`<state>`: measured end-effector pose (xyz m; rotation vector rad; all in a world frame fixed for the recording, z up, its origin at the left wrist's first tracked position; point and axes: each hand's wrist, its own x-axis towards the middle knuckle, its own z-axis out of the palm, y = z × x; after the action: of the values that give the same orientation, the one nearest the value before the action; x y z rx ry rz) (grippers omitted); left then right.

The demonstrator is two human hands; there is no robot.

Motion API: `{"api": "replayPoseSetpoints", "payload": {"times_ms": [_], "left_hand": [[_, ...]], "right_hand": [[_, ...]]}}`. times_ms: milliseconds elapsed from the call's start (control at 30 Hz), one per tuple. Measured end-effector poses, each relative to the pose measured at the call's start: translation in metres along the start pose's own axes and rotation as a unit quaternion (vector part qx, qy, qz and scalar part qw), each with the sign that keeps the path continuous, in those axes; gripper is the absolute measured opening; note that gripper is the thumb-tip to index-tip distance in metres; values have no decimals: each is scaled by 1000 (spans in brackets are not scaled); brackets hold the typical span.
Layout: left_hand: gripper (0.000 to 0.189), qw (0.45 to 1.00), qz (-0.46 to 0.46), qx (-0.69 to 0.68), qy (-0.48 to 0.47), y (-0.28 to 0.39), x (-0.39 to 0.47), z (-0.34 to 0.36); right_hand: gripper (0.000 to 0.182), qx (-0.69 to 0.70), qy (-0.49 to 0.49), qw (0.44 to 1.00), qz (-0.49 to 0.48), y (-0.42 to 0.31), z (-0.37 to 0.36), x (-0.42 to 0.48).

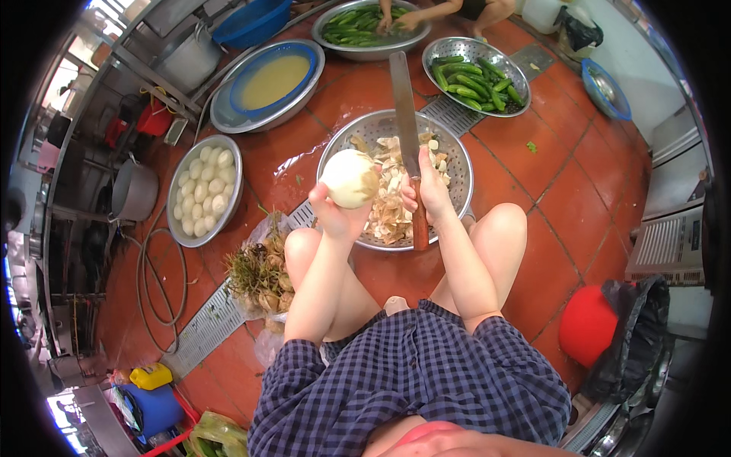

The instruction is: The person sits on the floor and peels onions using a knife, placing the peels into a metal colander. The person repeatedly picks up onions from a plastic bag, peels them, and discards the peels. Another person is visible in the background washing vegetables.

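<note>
My left hand [341, 220] holds up a mostly peeled, pale round root vegetable [349, 178], which looks like a jicama. Some brownish patches show on its right side. My right hand [432, 191] grips the wooden handle of a long knife [406, 114], its broad blade pointing away from me. Both hands are above a perforated metal colander [465, 200] that contains brown and white peelings [391, 214]. By my left knee, a plastic bag of unpeeled roots [268, 274] with stems rests on the floor. Farther left stands a metal bowl [240, 188] of peeled ones.
Beyond are a metal basin holding a blue tub [314, 63] of cloudy liquid, and a colander of cucumbers [474, 83]. Another person's hands [400, 21] reach into a basin of cucumbers. A hose [140, 280] coils at left; a floor drain grate [208, 325] crosses the tiles.
</note>
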<state>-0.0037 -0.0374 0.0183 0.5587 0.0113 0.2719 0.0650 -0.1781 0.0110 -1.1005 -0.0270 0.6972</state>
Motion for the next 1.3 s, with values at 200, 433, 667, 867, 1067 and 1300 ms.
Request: {"api": "replayPoseSetpoints", "payload": {"times_ms": [200, 433, 667, 867, 1067, 1300], "left_hand": [[63, 990, -68, -33, 121, 2, 3, -1], [70, 974, -223, 29, -38, 12, 4, -10], [70, 954, -268, 124, 41, 3, -2, 3], [65, 946, -51, 319, -9, -5, -10, -8], [63, 981, -62, 178, -36, 4, 2, -11], [54, 966, -92, 204, 130, 9, 0, -36]], "right_hand": [[59, -76, -36, 994, -70, 2, 5, -7], [64, -66, -60, 985, -149, 7, -3, -4], [70, -144, -29, 980, -137, 6, 2, -9], [66, -80, -37, 996, -25, 12, -4, -7], [74, -371, -31, 899, -229, -6, 2, -27], [78, -507, -80, 781, -357, -13, 3, -38]]}}
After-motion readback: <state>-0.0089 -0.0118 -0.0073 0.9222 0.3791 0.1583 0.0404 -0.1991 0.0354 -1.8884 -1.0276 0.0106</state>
